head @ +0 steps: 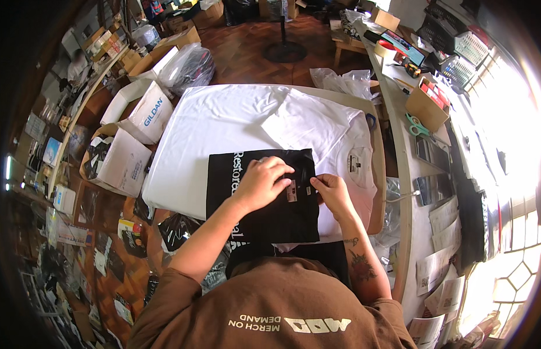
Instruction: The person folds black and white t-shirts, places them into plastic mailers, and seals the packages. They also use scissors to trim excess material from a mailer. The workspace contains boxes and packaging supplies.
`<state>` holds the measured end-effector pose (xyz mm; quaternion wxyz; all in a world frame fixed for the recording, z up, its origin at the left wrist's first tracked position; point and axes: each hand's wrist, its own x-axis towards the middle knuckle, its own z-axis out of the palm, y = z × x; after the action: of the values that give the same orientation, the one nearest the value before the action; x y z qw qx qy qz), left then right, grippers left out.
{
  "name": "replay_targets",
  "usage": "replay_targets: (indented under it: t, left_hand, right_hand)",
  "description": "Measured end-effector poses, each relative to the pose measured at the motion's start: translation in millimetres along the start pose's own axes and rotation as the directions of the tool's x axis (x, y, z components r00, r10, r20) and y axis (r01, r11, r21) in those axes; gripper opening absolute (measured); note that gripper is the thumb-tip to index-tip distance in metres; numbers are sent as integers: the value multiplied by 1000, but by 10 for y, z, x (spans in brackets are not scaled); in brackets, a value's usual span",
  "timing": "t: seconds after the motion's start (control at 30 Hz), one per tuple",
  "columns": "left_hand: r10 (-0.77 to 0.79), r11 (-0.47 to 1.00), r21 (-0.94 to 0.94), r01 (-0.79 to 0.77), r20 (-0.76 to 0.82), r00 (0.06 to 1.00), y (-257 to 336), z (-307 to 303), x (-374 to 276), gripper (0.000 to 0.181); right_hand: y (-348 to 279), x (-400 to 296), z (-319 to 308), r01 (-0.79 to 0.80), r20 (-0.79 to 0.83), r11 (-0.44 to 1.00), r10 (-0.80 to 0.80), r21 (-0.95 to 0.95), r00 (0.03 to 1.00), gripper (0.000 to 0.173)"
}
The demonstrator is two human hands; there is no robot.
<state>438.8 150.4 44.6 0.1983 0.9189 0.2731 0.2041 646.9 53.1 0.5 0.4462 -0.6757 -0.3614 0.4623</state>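
Observation:
A folded black T-shirt (261,222) with white lettering down its left part lies on top of a spread white T-shirt (209,118). My left hand (268,181) hovers over or rests on the black cloth, thumb and fingers apart, near a pale printed sticker (292,190). At the black shirt's right edge, my right hand (333,192) pinches the fabric between thumb and forefinger, close to a small white tag (308,190). The white shirt's collar (355,161), with a printed neck label, lies right of that hand. Beneath is a padded board or table (377,209) with a tan edge.
Open cardboard boxes (141,118) stand left, beside a plastic-wrapped bundle (187,70). Along the right, a long white counter (403,244) holds green-handled scissors (416,125), phones (431,189), printed papers (434,270) and a small carton (427,107). A black stand base (284,52) is ahead.

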Motion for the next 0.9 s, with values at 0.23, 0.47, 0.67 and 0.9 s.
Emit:
replay_targets:
  t: [0.23,0.47,0.67,0.9]
  left_hand:
    - [26,993,-118,-28,-24,999,-54,247,31,26]
    - [-35,992,-125,21,-111,993,-897,-86,300,29]
    - [-125,974,-149,170,273,954,-938,-94,646,46]
    - [-4,996,-85,39,373,928,-799,139,875,57]
  right_hand:
    - [106,21,-54,-49,95,957,22,287,995,22]
    - [-545,-845,-741,374,-257,922,-386,-96,886,18]
    - [-19,-2468,-3012,-22,-729,755,-625,-656,278,31]
    - [866,-4082,-4714,-711,-946,637,-296,-299,134,29]
